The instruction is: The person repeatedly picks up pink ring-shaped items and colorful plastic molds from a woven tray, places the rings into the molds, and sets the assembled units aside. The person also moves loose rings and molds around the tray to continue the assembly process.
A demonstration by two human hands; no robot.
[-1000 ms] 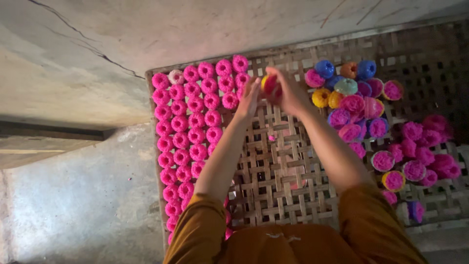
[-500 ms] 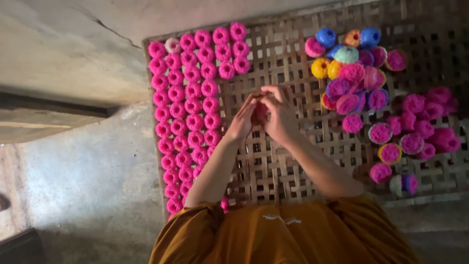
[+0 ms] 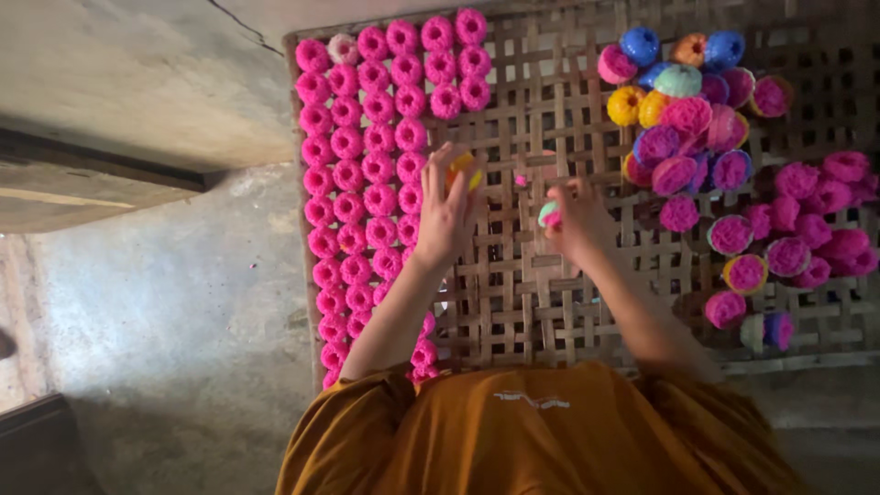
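Closest to the camera there's the person's orange shirt, with both forearms reaching out over a woven bamboo lattice tray that sits on a concrete floor. The left hand has its grip closed around a small yellow cup, which peeks out above the fingertips, right next to the pink rows. The right hand has its grip pinched on a small pink-and-pale green piece, held just above the lattice, a bit apart from the left hand. Between the hands, slightly farther out, a tiny pink scrap lies on the tray.

Along the left side of the tray run neat rows of pink frilly round pieces, stretching from near the person's elbow up to the far edge. On the right there's a loose pile of mixed ones: pink, purple, yellow, blue, orange. Farther left, a wooden plank borders the floor.
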